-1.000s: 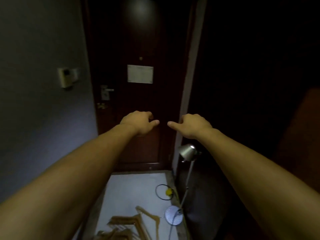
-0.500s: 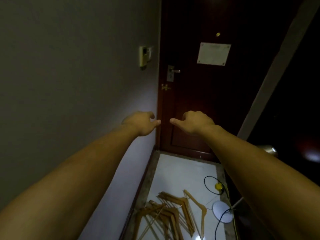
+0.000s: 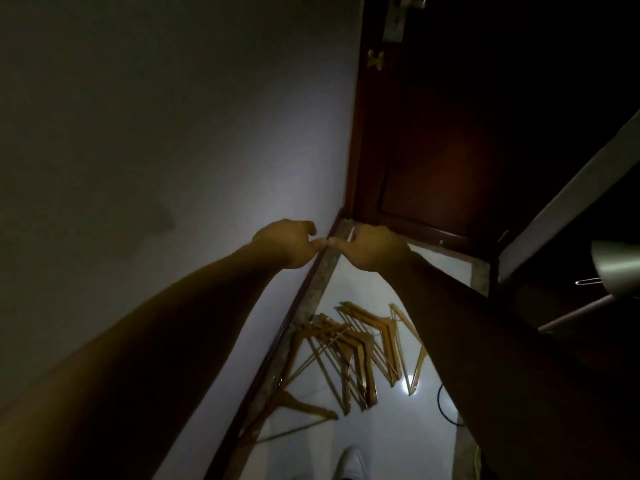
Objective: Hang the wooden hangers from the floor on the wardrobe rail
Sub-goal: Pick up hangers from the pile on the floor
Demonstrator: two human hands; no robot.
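A heap of several wooden hangers lies on the white floor against the left wall's skirting. One more hanger lies apart, nearer to me. Both arms are stretched out ahead at mid height, well above the heap. My left hand and my right hand are loosely curled, thumbs pointing at each other and almost touching. Neither hand holds anything. The wardrobe rail is out of sight.
A plain wall fills the left. A dark wooden door closes the narrow passage ahead. A metal lamp head juts in at the right, and a black cable loops on the floor. A white shoe tip shows below.
The view has tilted down and swung left, bringing the hangers on the floor fully into sight. The hands have kept their pose, thumbs now closer together.
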